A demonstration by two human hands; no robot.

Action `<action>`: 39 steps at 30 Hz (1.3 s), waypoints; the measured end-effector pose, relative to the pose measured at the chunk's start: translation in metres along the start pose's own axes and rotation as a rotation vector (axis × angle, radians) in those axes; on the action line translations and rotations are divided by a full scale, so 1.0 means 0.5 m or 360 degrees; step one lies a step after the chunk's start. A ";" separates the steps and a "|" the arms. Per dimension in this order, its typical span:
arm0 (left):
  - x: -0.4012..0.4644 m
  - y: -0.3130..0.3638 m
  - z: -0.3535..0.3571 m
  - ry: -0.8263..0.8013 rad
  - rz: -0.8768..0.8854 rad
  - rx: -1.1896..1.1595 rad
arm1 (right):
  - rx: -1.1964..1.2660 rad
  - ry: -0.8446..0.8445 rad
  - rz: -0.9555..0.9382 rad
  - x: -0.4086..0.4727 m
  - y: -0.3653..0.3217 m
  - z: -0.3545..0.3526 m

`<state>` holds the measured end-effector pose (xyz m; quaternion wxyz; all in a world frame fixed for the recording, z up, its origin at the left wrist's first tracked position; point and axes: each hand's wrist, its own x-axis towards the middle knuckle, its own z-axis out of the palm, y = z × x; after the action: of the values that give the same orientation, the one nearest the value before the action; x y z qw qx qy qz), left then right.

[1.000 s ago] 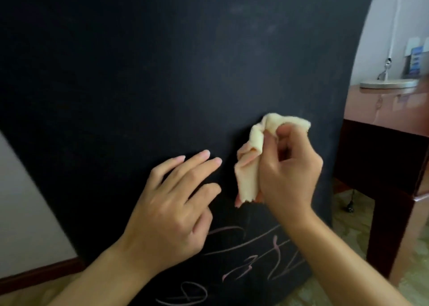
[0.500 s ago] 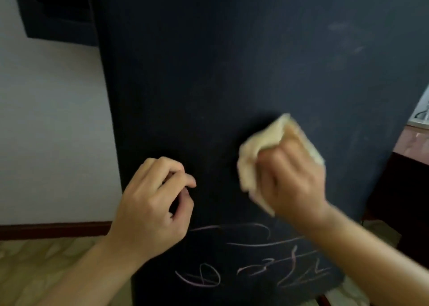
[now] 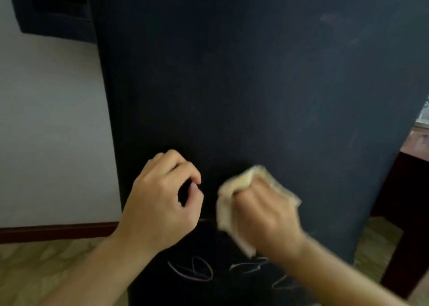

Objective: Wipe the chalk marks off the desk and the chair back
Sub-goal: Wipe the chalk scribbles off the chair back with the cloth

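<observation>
Right hand [image 3: 267, 215]: my fingers squeeze the yellow cloth [image 3: 234, 201] against the chair back [image 3: 243, 85].
Left hand [image 3: 162, 201]: curled, holding nothing.
Done: top looks clean.
Left: chalk marks [image 3: 192, 271] below; desk [image 3: 417, 140] unclear.

The room is dim, with soft light; the big dark fabric chair back [image 3: 243, 85] soaks up light and looks almost black, a bit paler on its right side; the pale grey wall [image 3: 51, 131] is the brightest part; the right hand [image 3: 267, 217] and its crumpled cream cloth [image 3: 234, 189] are smeared by motion blur; the left hand [image 3: 162, 203] looks sharper; straight edges bend near the picture's sides.
</observation>
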<state>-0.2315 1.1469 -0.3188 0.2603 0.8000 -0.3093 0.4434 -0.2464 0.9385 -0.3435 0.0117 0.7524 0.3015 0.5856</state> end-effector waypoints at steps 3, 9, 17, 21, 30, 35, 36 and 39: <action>0.006 -0.016 -0.005 -0.0077 -0.0110 -0.0093 | -0.0106 0.0456 0.0263 0.173 0.078 -0.032; 0.009 -0.047 0.010 0.0152 -0.0281 -0.0055 | -0.0166 0.0330 0.0302 0.184 0.038 -0.006; 0.019 -0.069 0.008 0.0526 -0.0659 -0.0033 | -0.0158 -0.0103 0.0077 0.000 -0.004 -0.007; 0.038 -0.101 -0.020 0.0435 -0.1234 -0.0652 | -0.0164 0.0115 0.0174 0.098 0.037 -0.049; 0.010 -0.120 -0.015 0.0514 -0.1381 -0.0770 | -0.0125 -0.0348 -0.0467 0.175 -0.094 0.058; 0.003 -0.115 0.001 0.0572 -0.1268 -0.0633 | -0.0106 -0.0016 -0.0233 0.357 -0.030 0.017; -0.001 -0.113 0.006 0.0581 -0.1283 -0.0639 | -0.0128 0.0182 -0.0139 0.417 -0.017 0.000; -0.006 -0.103 0.012 0.0625 -0.1246 -0.0603 | -0.0113 0.0353 -0.0064 0.448 -0.015 -0.004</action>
<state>-0.1919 1.1783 -0.3316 0.6027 0.6959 -0.0050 0.3905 -0.2216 1.0485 -0.1498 0.0167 0.6759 0.2952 0.6751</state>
